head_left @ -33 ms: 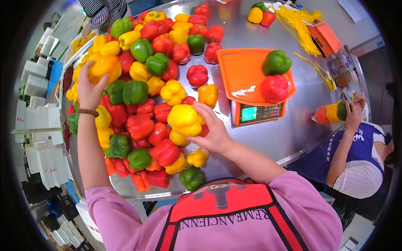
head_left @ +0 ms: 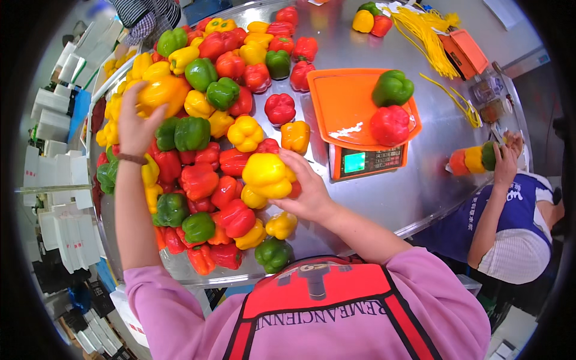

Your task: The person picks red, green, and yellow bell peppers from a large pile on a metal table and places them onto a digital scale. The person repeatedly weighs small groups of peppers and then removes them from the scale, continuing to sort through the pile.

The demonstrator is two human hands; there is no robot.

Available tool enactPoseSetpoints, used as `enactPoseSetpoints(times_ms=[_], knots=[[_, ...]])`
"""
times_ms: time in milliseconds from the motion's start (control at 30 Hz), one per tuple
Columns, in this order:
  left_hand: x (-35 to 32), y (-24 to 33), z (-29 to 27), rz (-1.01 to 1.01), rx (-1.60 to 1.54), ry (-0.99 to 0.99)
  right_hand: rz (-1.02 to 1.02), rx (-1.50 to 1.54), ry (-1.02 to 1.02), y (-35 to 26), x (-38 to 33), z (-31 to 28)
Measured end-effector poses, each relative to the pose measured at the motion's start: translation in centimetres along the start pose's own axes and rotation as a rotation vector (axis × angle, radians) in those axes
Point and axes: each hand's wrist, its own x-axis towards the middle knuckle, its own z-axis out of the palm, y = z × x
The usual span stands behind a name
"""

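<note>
From my remote seat I see both forearms reach up from pink sleeves [head_left: 157,300] over the near edge of the metal surface [head_left: 390,204]. A dark green pepper [head_left: 274,255] sits just inside that edge.

The right forearm slants up and to the left, and the right hand [head_left: 309,189] grips a yellow pepper [head_left: 264,174] from its right side, thumb low and fingers curved above, at the right border of the pepper heap [head_left: 201,182]. The left arm runs nearly straight up. I see the left hand [head_left: 137,123] with fingers and thumb spread around an orange-yellow pepper [head_left: 165,95] on the heap's left side; I cannot tell whether it grips.

To the right of the right hand I have a stretch of shiny metal before the orange scale [head_left: 336,111], which carries a green pepper [head_left: 393,88] and a red pepper [head_left: 390,125]. Near the right edge, a co-worker's hand [head_left: 507,165] holds a row of peppers [head_left: 473,160]. Farther off, yellow ties [head_left: 433,45] lie near three loose peppers [head_left: 363,21].
</note>
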Motion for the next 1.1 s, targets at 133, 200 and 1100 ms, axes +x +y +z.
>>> enactPoseSetpoints(times_ms=[133,200,1100], knots=[[1.7,13.9,7.3,0.302,-0.211,-0.179,0.071,0.006,-0.035,-0.1,-5.0,-4.9],[1.9,19.5,11.7,0.412,-0.167,-0.288,0.152,-0.026,-0.039,-0.1,-7.8,-7.1],[-9.7,17.9,13.8,-0.21,-0.288,-0.46,0.199,-0.123,-0.365,2.9,-17.6,-13.8]])
